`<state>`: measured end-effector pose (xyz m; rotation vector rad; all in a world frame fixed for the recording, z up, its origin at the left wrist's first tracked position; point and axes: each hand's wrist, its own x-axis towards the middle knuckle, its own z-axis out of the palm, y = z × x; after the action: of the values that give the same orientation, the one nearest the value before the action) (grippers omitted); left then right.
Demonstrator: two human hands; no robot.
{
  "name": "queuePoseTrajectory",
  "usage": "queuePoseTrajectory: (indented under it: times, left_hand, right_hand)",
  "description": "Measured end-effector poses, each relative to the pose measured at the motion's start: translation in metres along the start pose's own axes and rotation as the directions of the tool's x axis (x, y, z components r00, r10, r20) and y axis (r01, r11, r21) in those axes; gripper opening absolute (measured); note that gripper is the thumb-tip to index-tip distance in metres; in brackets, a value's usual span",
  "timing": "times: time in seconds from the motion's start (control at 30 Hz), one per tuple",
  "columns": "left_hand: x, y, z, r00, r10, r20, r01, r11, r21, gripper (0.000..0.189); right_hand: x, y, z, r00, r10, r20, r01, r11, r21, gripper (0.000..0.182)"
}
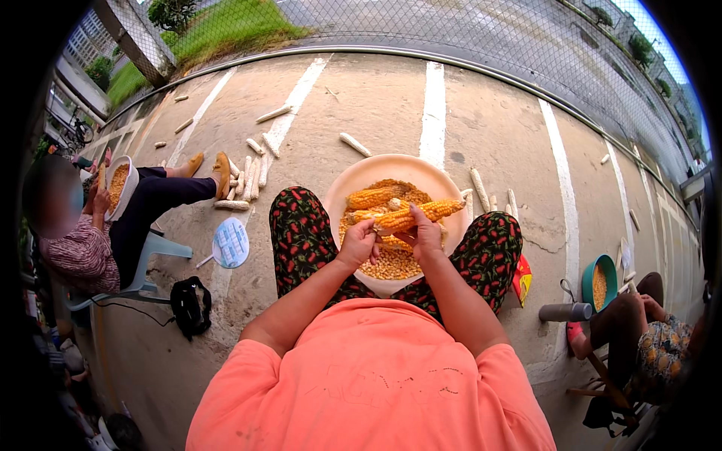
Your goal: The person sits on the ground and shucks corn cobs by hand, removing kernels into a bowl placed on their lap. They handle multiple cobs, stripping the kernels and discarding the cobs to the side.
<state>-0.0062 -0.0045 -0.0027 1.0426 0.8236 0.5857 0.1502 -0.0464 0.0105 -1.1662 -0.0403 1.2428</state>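
Observation:
Between my knees rests a pale plastic basin (pixel 344 186) with loose corn kernels (pixel 395 265) in its bottom. Above it I hold a yellow ear of dried corn (pixel 437 210), tilted up toward the right. My left hand (pixel 359 243) grips the ear's near left end, fingers curled around it. My right hand (pixel 426 234) has its thumb on the upper side, around the middle of the ear. Other corn ears (pixel 369 197) lie in the basin behind and partly under the held one. My palms hide part of the kernels.
Bare cobs (pixel 248 177) lie piled at left, with more cobs (pixel 479 189) beyond my right knee. A round hand fan (pixel 230 242) and black bag (pixel 190 307) lie left. Seated people (pixel 84 242) flank me, one with a teal basin (pixel 592 282) and grey bottle (pixel 566 312) nearby.

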Motion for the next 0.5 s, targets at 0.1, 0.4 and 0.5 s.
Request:
queuePoseTrajectory:
  times: [0.1,0.4,0.5]
  left_hand:
    - [-0.001,0.007,-0.001,0.999,-0.043,-0.033,0.038,0.991,-0.129,0.048]
    - [-0.004,0.015,0.001,0.988,-0.147,0.053,0.155,0.966,-0.208,0.024]
    - [-0.006,0.015,0.002,0.992,-0.114,0.052,0.122,0.977,-0.176,0.021]
  right_hand:
    - [0.006,0.004,-0.004,0.997,0.062,0.036,-0.067,0.985,0.158,0.028]
    - [0.002,0.001,-0.004,0.991,0.005,0.135,-0.025,0.989,0.148,0.026]
    - [0.003,-0.001,-0.004,0.987,-0.006,0.158,-0.019,0.988,0.153,0.027]
